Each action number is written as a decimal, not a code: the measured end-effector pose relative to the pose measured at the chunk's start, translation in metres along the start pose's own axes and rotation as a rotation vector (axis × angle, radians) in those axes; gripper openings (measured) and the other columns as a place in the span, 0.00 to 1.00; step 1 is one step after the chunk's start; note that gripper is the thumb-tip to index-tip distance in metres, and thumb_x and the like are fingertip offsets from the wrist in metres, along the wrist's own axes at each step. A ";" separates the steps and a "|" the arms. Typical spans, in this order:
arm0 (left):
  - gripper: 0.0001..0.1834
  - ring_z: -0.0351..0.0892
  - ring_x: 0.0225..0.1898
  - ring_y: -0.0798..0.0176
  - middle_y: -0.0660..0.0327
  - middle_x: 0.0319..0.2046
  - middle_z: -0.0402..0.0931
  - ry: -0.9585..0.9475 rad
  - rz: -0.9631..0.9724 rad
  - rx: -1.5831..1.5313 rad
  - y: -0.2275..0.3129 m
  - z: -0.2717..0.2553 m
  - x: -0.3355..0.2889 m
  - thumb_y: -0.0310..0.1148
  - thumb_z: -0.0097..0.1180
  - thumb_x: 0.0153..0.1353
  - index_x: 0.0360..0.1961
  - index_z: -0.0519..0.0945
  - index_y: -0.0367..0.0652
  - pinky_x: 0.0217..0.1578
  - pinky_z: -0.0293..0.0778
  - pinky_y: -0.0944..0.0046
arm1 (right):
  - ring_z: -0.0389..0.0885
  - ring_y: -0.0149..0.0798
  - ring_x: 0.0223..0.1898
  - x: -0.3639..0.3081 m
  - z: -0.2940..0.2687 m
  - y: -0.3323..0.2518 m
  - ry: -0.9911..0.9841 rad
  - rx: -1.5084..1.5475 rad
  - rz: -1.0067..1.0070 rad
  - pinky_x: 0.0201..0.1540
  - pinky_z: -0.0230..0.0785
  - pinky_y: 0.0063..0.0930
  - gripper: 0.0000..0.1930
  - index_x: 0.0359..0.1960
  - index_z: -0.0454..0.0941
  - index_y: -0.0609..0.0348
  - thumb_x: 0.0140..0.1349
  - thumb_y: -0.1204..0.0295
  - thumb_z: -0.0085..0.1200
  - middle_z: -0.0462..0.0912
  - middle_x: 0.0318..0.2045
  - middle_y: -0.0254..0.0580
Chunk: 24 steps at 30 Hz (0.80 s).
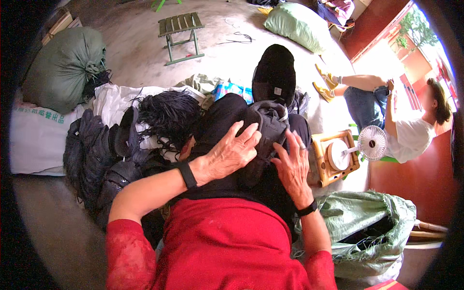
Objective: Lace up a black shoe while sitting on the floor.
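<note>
A dark grey and black shoe upper (pixel 270 126) lies across my lap between my two hands. My left hand (pixel 233 151) grips its left side with bent fingers. On its right side my right hand (pixel 293 162) holds the edge between thumb and fingers, and a ring shows on one finger. Just beyond the upper stands a long, rounded black piece (pixel 274 72) with a small pale label; I cannot tell whether it joins the upper. A heap of dark shoe uppers (pixel 123 140) lies to my left, with a bundle of black laces (pixel 169 113) on white cloth.
A bamboo stool (pixel 319 179) bears a white fan (pixel 372 143) at my right. An open green woven sack (pixel 360 205) stands nearer. A person (pixel 408 121) sits beyond. Full sacks (pixel 65 67) stand far left, and a folding stool (pixel 181 26) is ahead.
</note>
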<state>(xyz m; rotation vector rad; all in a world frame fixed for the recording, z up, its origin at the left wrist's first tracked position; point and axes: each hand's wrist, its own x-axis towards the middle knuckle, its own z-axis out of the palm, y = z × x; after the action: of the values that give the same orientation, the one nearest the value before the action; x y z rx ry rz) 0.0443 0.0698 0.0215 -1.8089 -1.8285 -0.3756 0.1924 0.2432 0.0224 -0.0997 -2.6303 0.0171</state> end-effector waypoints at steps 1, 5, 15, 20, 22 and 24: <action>0.05 0.67 0.60 0.52 0.53 0.50 0.73 -0.013 0.061 -0.063 -0.006 -0.002 0.001 0.32 0.53 0.51 0.26 0.78 0.44 0.61 0.58 0.43 | 0.65 0.50 0.61 0.006 -0.003 0.004 -0.039 0.000 -0.099 0.60 0.60 0.45 0.18 0.41 0.77 0.51 0.44 0.69 0.64 0.69 0.56 0.45; 0.05 0.71 0.54 0.59 0.60 0.41 0.74 -0.074 0.245 -0.134 -0.024 -0.004 0.013 0.33 0.52 0.52 0.26 0.77 0.46 0.55 0.65 0.47 | 0.68 0.48 0.55 0.024 -0.012 0.021 -0.154 0.042 -0.338 0.55 0.64 0.43 0.13 0.36 0.75 0.53 0.47 0.68 0.59 0.72 0.46 0.44; 0.04 0.73 0.35 0.59 0.61 0.27 0.70 -0.135 0.083 -0.312 -0.026 0.022 0.024 0.28 0.53 0.51 0.29 0.72 0.44 0.31 0.73 0.63 | 0.71 0.45 0.37 0.038 0.008 0.033 -0.456 0.185 -0.273 0.40 0.67 0.37 0.08 0.22 0.75 0.55 0.51 0.67 0.59 0.72 0.27 0.39; 0.09 0.74 0.36 0.57 0.60 0.28 0.72 -0.102 0.041 -0.414 -0.025 0.025 0.020 0.26 0.60 0.46 0.29 0.73 0.43 0.33 0.74 0.60 | 0.76 0.50 0.33 0.040 0.016 0.028 -0.424 0.186 -0.196 0.39 0.69 0.39 0.10 0.20 0.76 0.57 0.55 0.67 0.56 0.77 0.25 0.42; 0.13 0.74 0.34 0.56 0.61 0.27 0.72 -0.060 -0.006 -0.459 -0.023 0.025 0.021 0.30 0.66 0.42 0.27 0.73 0.44 0.34 0.74 0.58 | 0.77 0.46 0.31 0.039 0.022 0.027 -0.499 0.214 0.096 0.40 0.68 0.38 0.06 0.24 0.82 0.52 0.56 0.69 0.54 0.81 0.26 0.39; 0.15 0.74 0.34 0.57 0.62 0.26 0.72 -0.062 -0.034 -0.468 -0.019 0.026 0.023 0.32 0.68 0.40 0.26 0.73 0.44 0.34 0.74 0.58 | 0.80 0.46 0.31 0.040 0.019 0.034 -0.390 0.407 0.178 0.41 0.70 0.37 0.08 0.25 0.81 0.56 0.58 0.69 0.53 0.83 0.28 0.40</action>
<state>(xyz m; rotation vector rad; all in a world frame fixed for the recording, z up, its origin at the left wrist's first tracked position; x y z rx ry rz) 0.0217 0.1020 0.0163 -2.1119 -1.9306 -0.8261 0.1504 0.2800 0.0246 -0.2058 -2.9297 0.6922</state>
